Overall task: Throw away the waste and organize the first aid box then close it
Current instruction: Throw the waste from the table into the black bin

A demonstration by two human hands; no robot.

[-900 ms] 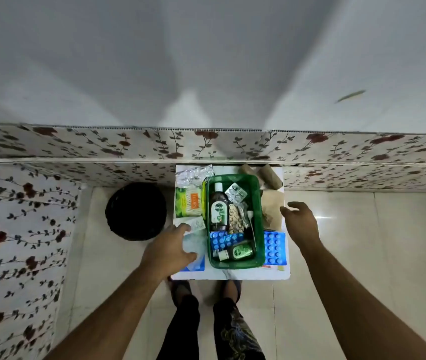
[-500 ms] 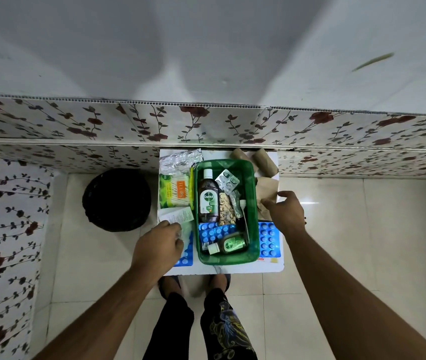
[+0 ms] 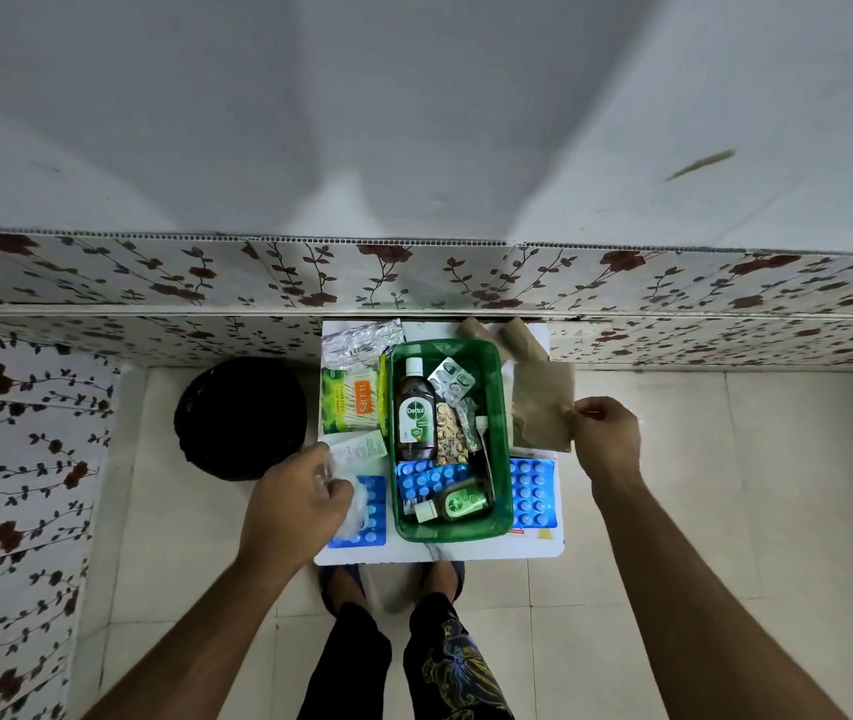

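The green first aid box [image 3: 498,433] stands open on a small white table [image 3: 440,553]. Inside lie a brown Dettol bottle [image 3: 415,418], pill strips, a blue blister pack and a small green bottle [image 3: 458,504]. My left hand [image 3: 300,504] is closed on a crumpled clear plastic wrapper [image 3: 357,506] at the table's left side, beside a white leaflet [image 3: 362,449]. My right hand [image 3: 603,436] pinches the edge of a brown paper bag [image 3: 541,407] right of the box.
A black waste bin [image 3: 241,417] stands on the floor left of the table. A cotton swab pack [image 3: 351,400] and a foil wrapper [image 3: 359,343] lie left of the box, brown paper rolls [image 3: 518,340] behind it, a blue blister pack [image 3: 531,491] at the right. The floral wall is close behind.
My left hand closed over the clear plastic wrapper and gathered it up. My right hand moved right and took hold of the brown paper bag's edge, lifting it slightly.
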